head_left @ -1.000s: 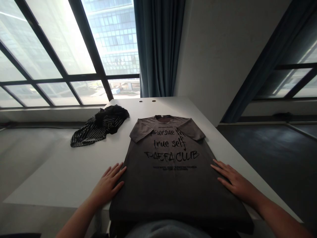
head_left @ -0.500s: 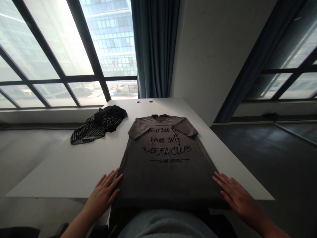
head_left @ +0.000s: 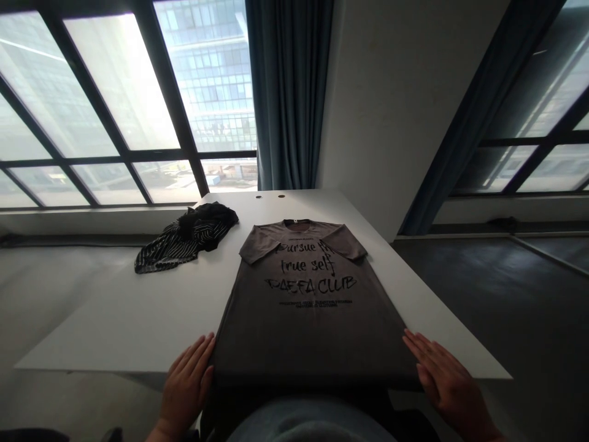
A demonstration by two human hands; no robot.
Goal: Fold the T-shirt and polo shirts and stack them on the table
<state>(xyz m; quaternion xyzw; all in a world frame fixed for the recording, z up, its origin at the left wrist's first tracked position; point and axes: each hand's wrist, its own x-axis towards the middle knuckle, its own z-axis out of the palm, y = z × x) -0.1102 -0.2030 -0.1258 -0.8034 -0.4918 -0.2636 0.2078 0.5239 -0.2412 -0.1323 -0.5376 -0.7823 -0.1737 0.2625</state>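
T-shirt [head_left: 313,334], dark grey-brown, spread flat and front up on a white bench [head_left: 115,331], between the two sets of fingers. Left fingers [head_left: 196,356] straight and close together, thumb only slightly apart, laid alongside the shirt's left edge near the hem; right fingers [head_left: 427,351] likewise straight and nearly together, tips at the shirt's right edge. Both sets flat, uncurled and ungripping; cannot tell how firmly pressed. Between them, plain lower cloth, with the hem running along the bench's near edge. Nearer than the fingers, at the bottom, rounded blue-grey clothing [head_left: 313,423] of the person. Beyond the fingers, up the chest, small print [head_left: 315,304], too fine to read, then large black lettering [head_left: 310,285]: "PAEFA CLUB", "true self", and "Pursue" with a word partly covered by one sleeve [head_left: 344,243]. Both short sleeves angled back toward the fingers, over the shirt's sides; collar [head_left: 298,221] farthest from them. Well beyond the left fingers, near the bench's left edge, a crumpled black cloth [head_left: 188,236] with pale stripes, apart from the shirt. Past the collar, two round holes [head_left: 281,196] at the bench's far end, then a blue curtain [head_left: 292,92] and pale wall [head_left: 368,110]. Far beyond the left fingers, a dark-framed window [head_left: 92,110]; out past the right fingers, grey floor [head_left: 483,288].
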